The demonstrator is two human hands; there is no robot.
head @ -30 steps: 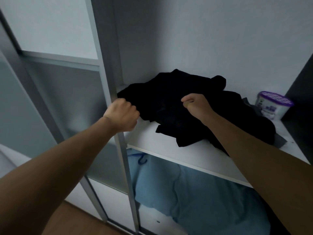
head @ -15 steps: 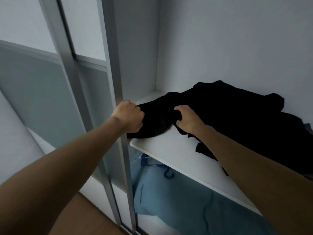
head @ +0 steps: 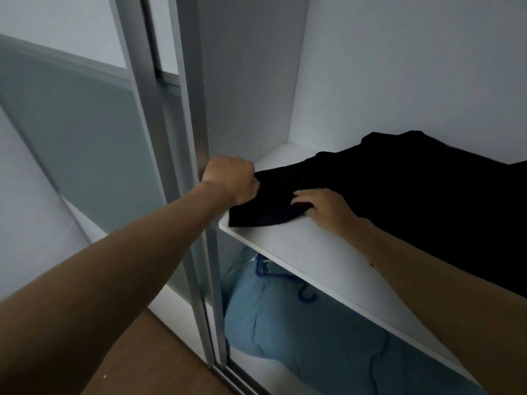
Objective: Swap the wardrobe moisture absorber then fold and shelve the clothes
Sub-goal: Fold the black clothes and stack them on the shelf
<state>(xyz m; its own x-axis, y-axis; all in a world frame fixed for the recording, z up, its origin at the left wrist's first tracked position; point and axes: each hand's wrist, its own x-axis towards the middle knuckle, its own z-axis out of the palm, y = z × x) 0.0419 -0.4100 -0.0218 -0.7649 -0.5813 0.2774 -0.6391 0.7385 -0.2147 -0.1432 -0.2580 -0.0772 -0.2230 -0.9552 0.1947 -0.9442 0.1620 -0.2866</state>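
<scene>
- Folding is judged to be the step in hand: a black garment (head: 399,189) is spread along the white shelf (head: 299,246), reaching its left end.
- The garment's left edge is grasped in the clenched left hand (head: 231,179).
- A fold near the front is pinched by the curled right hand (head: 325,206).
- Next, the cloth likely needs to be pulled flat and doubled over squarely.

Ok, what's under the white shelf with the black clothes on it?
Light blue fabric and a blue hanger show below the shelf. The shelf board hides their upper parts.
</scene>
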